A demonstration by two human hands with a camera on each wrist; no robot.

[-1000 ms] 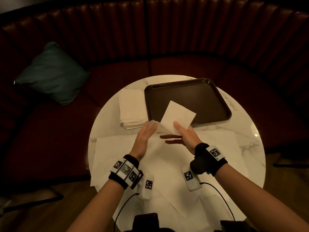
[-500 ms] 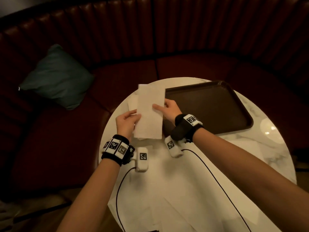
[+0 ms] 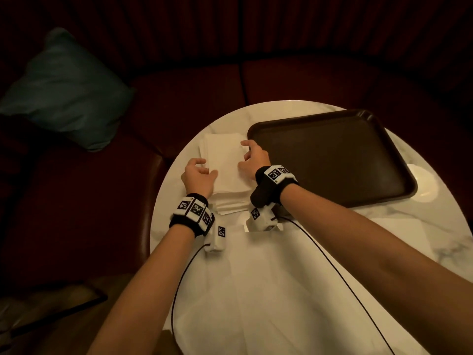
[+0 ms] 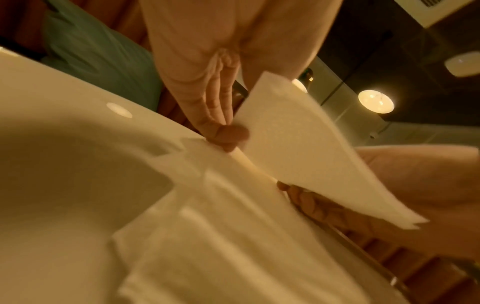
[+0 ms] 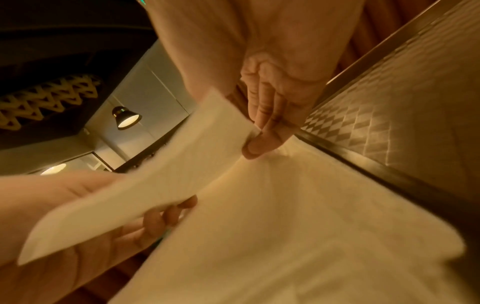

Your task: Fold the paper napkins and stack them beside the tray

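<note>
Nearest the body: unfolded napkins (image 3: 268, 290) spread flat on the table (image 3: 179, 196), well behind both grips, still to fold.

Left hand (image 3: 198, 176) pinches the left edge of the folded napkin (image 3: 225, 162); right hand (image 3: 253, 158) pinches its right edge, thumb over fingers. Wrist views show the sheet slung between the two pinches, sagging in the middle, just above the stack (image 3: 231, 201). Looks not fully seated yet.

Handling, my read: near weightless, limp, no stiffness beyond the crease. Drifts and unfolds if dropped from height. Thin paper, so tears or crumples under a hard pinch. Hold at opposite edges, light tension between the hands, lower flat, let go only once it is down. Fingertips on the edges can square it to the stack.

Just right of the right grip: tray (image 3: 332, 160), stack beside it. Beyond the left grip: cushion (image 3: 64, 90) on the bench seat.
</note>
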